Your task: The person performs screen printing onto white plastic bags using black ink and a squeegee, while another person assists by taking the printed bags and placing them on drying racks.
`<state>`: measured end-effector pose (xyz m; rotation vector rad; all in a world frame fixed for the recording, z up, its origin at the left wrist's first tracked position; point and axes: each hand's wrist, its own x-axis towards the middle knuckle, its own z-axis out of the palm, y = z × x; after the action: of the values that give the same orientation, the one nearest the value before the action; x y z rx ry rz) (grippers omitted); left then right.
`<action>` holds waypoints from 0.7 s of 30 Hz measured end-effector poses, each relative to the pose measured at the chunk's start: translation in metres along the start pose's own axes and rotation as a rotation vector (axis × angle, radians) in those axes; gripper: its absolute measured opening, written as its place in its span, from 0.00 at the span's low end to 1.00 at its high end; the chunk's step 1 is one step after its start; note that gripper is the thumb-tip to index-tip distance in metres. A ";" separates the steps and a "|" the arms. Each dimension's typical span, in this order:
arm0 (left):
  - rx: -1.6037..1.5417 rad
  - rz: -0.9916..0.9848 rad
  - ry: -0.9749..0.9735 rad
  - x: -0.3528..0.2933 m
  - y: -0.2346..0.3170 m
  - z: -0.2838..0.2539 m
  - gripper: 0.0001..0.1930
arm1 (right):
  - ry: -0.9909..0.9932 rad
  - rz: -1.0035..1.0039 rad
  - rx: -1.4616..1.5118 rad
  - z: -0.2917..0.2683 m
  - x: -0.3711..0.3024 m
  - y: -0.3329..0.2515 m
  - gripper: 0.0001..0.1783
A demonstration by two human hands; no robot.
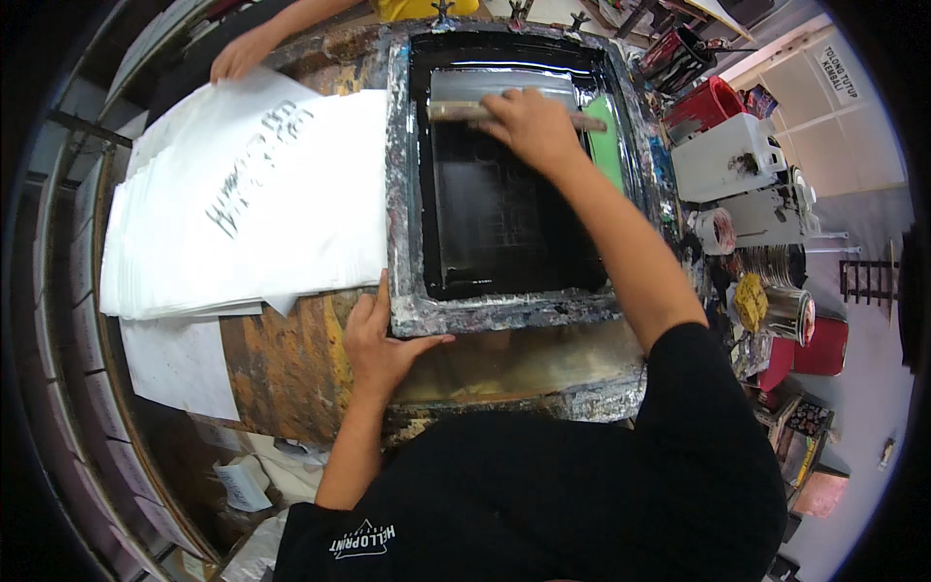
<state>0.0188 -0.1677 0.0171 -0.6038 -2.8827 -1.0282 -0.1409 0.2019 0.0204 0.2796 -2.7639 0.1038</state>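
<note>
A screen-printing frame (504, 316) with an ink-smeared rim lies flat in front of me, its mesh dark with black ink. My right hand (533, 126) is closed over the wooden handle of a squeegee (456, 113), which lies crosswise near the far end of the mesh. At the frame's near left corner rests my left hand (376, 335), thumb and fingers spread, holding nothing. To the left is a stack of white sheets (252, 213) with dark printed marks on the top one. A green patch (603, 145) shows inside the frame at the right.
Another person's hand (238, 56) touches the far left edge of the sheets. Along the right side stand a white jerrycan (727, 155), a red container (706, 105) and an open tin (787, 315) with a yellow rag (750, 301). A rack (97, 291) lines the left.
</note>
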 end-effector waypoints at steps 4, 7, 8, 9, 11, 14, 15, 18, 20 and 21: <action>0.009 0.010 0.014 -0.001 -0.001 0.002 0.65 | -0.001 -0.018 0.079 -0.050 -0.100 -0.072 0.23; -0.008 0.067 0.053 0.001 -0.004 0.002 0.63 | -0.094 -0.023 0.118 -0.093 -0.160 -0.125 0.22; -0.025 0.106 0.079 0.001 -0.004 0.003 0.62 | -0.192 -0.001 0.148 -0.104 -0.167 -0.134 0.22; -0.023 0.113 0.078 0.001 -0.003 0.002 0.63 | -0.166 0.001 0.152 -0.112 -0.165 -0.136 0.22; -0.049 0.082 0.101 0.000 0.002 0.001 0.63 | -0.331 0.075 0.153 -0.129 -0.160 -0.139 0.21; -0.293 0.011 0.100 0.003 0.022 -0.010 0.61 | -0.194 0.034 0.172 -0.159 -0.145 -0.137 0.21; -0.492 -0.011 0.119 0.005 0.031 -0.014 0.60 | -0.205 0.032 0.171 -0.173 -0.144 -0.141 0.20; -0.877 0.012 0.197 0.020 0.059 -0.031 0.55 | 0.099 -0.036 -0.036 -0.215 -0.138 -0.155 0.20; -1.111 0.099 0.269 0.035 0.071 -0.037 0.54 | 0.233 0.040 -0.071 -0.231 -0.107 -0.150 0.21; -1.184 0.190 0.272 0.044 0.073 -0.038 0.55 | 0.311 0.014 -0.120 -0.239 -0.087 -0.140 0.20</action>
<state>0.0012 -0.1238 0.0974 -0.6233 -1.6859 -2.4573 0.0497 0.1058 0.2168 0.1933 -2.4522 -0.0149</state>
